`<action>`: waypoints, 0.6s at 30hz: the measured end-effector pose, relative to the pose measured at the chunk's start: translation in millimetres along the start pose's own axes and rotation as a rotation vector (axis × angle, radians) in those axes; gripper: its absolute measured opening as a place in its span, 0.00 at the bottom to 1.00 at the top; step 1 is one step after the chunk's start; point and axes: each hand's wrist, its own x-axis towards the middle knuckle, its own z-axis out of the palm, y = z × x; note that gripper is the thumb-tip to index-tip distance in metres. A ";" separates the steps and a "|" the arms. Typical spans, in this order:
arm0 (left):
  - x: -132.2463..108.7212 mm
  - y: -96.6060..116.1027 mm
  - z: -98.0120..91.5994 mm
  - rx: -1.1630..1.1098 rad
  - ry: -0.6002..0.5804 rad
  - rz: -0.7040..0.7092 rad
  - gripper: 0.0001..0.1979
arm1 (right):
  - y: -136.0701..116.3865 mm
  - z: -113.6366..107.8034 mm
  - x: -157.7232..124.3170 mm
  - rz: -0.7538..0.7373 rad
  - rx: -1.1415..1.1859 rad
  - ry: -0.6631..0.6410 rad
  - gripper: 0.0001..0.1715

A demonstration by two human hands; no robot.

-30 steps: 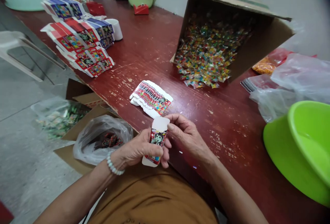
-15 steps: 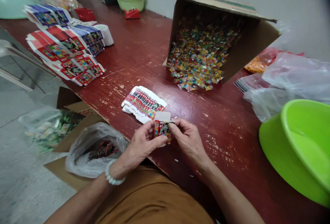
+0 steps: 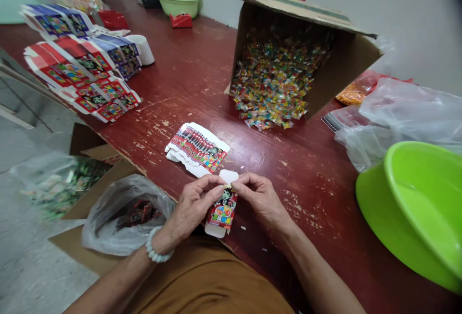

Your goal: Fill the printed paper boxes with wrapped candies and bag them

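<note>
Between my two hands is a small red printed candy box [image 3: 224, 208], its white flaps sticking out at the top and bottom. My left hand [image 3: 197, 203] pinches its upper left edge, thumb in front. At the upper right corner, by the top flap, the thumb and fingers of my right hand [image 3: 258, 196] close on it. Just beyond my hands lies a fanned stack of flat candy boxes [image 3: 198, 146] with the same red print, on the dark red table [image 3: 173, 83].
A cardboard carton [image 3: 346, 73] lies on its side, spilling wrapped candies [image 3: 270, 97]. Right is a green basin [image 3: 375, 208] beside plastic bags [image 3: 397, 107]. Bundled flat boxes [image 3: 83, 73] stand at left. Below the table edge, a plastic-lined carton [image 3: 104, 227] holds dark red packets.
The candy box has turned so its print faces up and its lower flap shows. Both hands have shifted to its top end. The view has moved slightly.
</note>
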 end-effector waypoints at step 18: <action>0.5 -10.0 13.3 -0.385 -0.140 -0.399 0.27 | -2.6 -1.0 -0.7 -0.195 -0.210 -0.125 0.13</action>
